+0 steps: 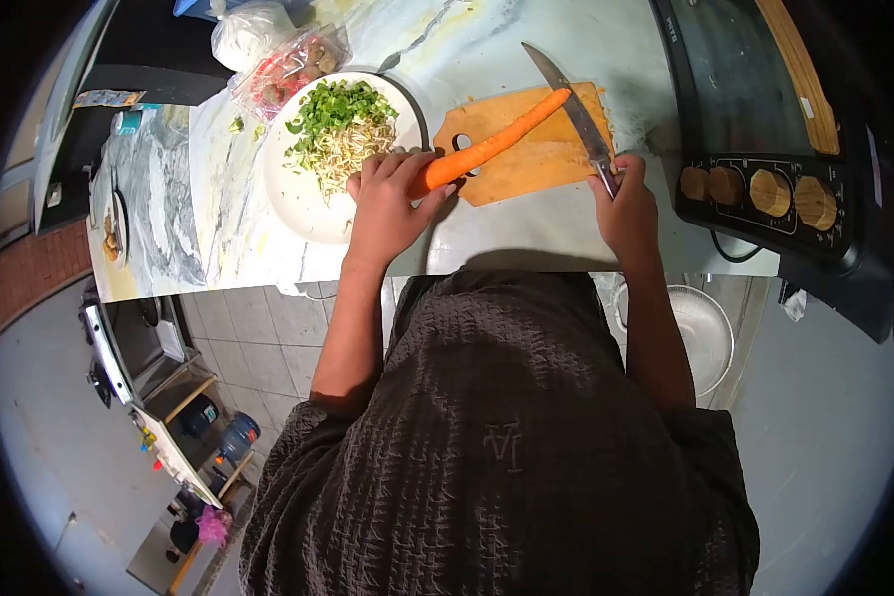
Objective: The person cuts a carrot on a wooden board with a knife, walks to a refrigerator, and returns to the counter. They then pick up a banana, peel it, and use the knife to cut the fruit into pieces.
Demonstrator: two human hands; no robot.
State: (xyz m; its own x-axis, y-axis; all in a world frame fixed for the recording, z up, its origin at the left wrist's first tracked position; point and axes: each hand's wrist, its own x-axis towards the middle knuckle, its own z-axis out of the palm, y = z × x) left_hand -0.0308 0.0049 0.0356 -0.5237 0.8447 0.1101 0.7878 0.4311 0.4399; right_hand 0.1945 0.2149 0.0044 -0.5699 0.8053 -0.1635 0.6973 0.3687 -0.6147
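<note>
My left hand point(392, 207) is closed around the thick end of an orange carrot point(497, 142), whose thin end points up and right over a wooden cutting board point(536, 167). In my right hand point(628, 207) is the handle of a knife point(578, 111); its blade slants up and left across the board's right part, by the carrot's tip. Left of the board, a white plate point(293, 204) bears chopped green vegetables point(343, 107) and bean sprouts point(343, 154). My left fingers overlap the plate's right edge.
Behind the plate lie a clear bag with brown pieces point(293, 72) and a white plastic bag point(248, 35). A black oven with round wooden knobs point(765, 194) stands at the right. Below the counter's front edge, a white basket point(700, 333) is at the right.
</note>
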